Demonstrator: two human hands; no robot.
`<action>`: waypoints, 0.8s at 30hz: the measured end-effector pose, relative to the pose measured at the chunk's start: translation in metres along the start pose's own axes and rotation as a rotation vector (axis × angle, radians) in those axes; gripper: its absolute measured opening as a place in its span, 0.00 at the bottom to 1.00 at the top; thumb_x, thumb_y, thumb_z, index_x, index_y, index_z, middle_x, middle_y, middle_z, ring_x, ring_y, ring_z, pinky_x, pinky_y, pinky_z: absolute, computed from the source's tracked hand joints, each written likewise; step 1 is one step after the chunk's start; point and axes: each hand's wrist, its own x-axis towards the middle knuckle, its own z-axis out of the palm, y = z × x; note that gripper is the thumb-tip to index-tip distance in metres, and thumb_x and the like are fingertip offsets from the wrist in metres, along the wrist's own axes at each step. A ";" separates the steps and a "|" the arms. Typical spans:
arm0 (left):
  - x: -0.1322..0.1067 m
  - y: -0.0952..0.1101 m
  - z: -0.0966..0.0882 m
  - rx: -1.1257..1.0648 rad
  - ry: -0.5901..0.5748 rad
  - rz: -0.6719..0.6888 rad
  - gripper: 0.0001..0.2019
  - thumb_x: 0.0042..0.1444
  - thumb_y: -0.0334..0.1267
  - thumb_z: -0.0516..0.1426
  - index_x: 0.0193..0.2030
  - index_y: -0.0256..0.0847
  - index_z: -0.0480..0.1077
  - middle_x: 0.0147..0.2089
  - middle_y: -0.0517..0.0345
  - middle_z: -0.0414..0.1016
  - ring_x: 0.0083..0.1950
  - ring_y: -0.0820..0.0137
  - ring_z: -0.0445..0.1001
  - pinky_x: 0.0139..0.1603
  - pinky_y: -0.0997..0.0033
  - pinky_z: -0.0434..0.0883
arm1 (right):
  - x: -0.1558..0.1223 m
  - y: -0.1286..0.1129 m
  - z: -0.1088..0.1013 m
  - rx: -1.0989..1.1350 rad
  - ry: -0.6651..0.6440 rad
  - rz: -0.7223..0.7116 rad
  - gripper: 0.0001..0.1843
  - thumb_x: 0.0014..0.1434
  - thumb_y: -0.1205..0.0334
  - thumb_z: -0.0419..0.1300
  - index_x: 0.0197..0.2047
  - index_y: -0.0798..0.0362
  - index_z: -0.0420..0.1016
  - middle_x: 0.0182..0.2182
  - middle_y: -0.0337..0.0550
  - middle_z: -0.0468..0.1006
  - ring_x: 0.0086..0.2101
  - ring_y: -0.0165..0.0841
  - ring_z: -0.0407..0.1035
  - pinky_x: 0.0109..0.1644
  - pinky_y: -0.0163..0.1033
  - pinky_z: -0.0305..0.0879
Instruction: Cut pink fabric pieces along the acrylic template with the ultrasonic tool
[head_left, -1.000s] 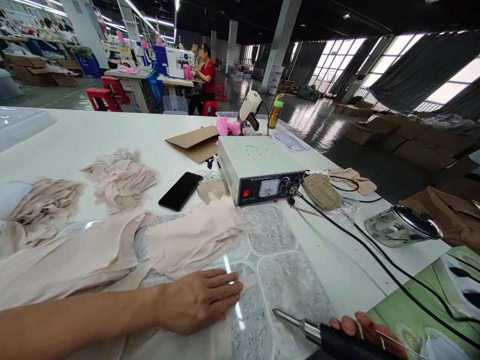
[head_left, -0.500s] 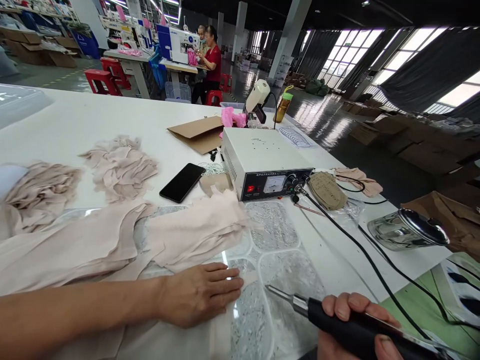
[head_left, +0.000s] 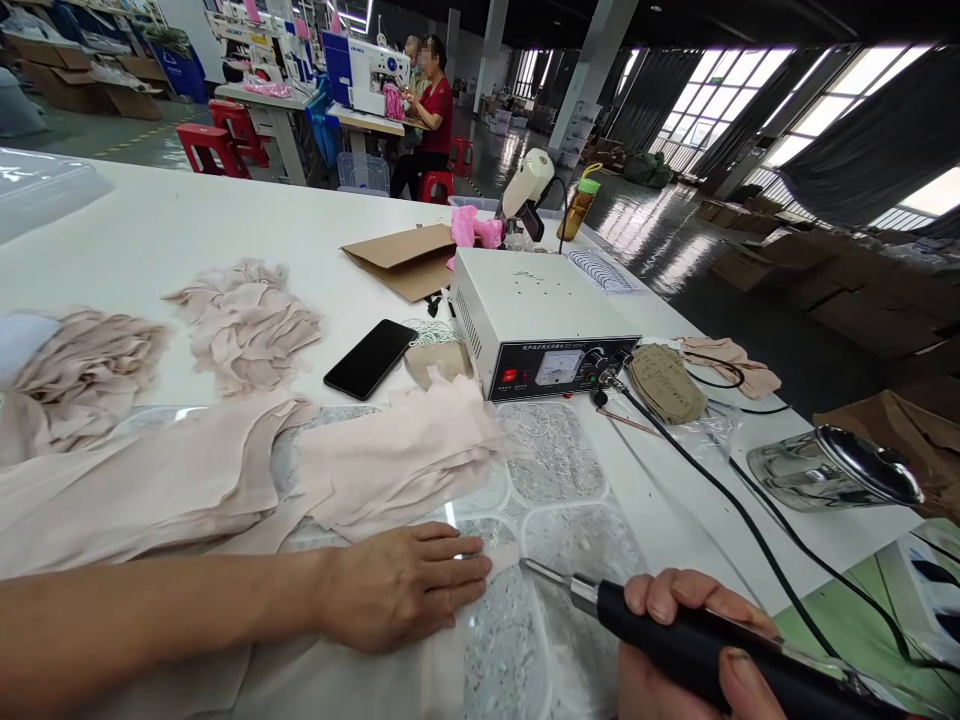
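left hand (head_left: pixel 409 588): bare | left forearm (head_left: pixel 187 612): bare | right hand (head_left: pixel 691 588): bare, thumbnail (head_left: pixel 741 666) short

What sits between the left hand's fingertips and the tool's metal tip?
In the head view, a pale fabric end sticks out past the left hand toward the metal tip, over the patterned mat; whether tip and fabric touch is unclear.

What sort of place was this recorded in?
Most likely a garment workshop: a person in red sits at a sewing machine in the background, and heaps of beige fabric lie on the white table.
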 end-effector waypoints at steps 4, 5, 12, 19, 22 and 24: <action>0.000 0.000 0.001 -0.006 0.012 0.001 0.17 0.70 0.34 0.46 0.60 0.30 0.65 0.60 0.43 0.70 0.64 0.58 0.66 0.64 0.59 0.62 | -0.001 0.002 -0.002 0.008 -0.042 0.008 0.05 0.48 0.60 0.54 0.29 0.52 0.65 0.23 0.36 0.63 0.23 0.28 0.61 0.23 0.36 0.63; 0.000 0.000 0.001 -0.010 0.013 0.000 0.17 0.69 0.34 0.46 0.60 0.30 0.64 0.60 0.43 0.70 0.64 0.58 0.66 0.64 0.59 0.62 | -0.001 0.002 -0.003 0.015 -0.051 0.011 0.05 0.48 0.60 0.54 0.30 0.52 0.65 0.24 0.35 0.63 0.23 0.28 0.61 0.24 0.36 0.63; -0.001 0.000 0.003 0.005 0.021 0.004 0.17 0.69 0.33 0.47 0.60 0.29 0.65 0.60 0.42 0.70 0.64 0.58 0.65 0.64 0.58 0.63 | 0.000 0.001 -0.003 -0.001 -0.076 -0.003 0.04 0.49 0.61 0.55 0.28 0.53 0.66 0.24 0.36 0.66 0.22 0.28 0.62 0.23 0.36 0.63; -0.001 0.000 0.003 0.009 0.019 0.005 0.17 0.69 0.33 0.47 0.60 0.29 0.65 0.60 0.42 0.70 0.64 0.59 0.65 0.64 0.59 0.63 | 0.003 0.003 -0.008 0.013 -0.090 0.013 0.04 0.48 0.62 0.56 0.28 0.53 0.66 0.23 0.35 0.65 0.23 0.28 0.61 0.24 0.36 0.63; -0.001 -0.001 0.004 0.005 0.015 0.015 0.17 0.69 0.34 0.47 0.59 0.28 0.65 0.60 0.41 0.70 0.64 0.58 0.65 0.63 0.58 0.64 | 0.003 0.005 -0.008 0.019 -0.078 0.010 0.04 0.49 0.61 0.55 0.30 0.52 0.66 0.24 0.35 0.64 0.23 0.28 0.61 0.25 0.37 0.63; -0.001 -0.002 0.004 0.004 0.012 0.016 0.17 0.69 0.34 0.47 0.59 0.28 0.65 0.60 0.41 0.70 0.64 0.58 0.66 0.63 0.58 0.64 | 0.002 0.006 -0.007 0.026 -0.067 0.018 0.04 0.48 0.62 0.55 0.30 0.52 0.66 0.24 0.35 0.64 0.24 0.28 0.61 0.25 0.37 0.63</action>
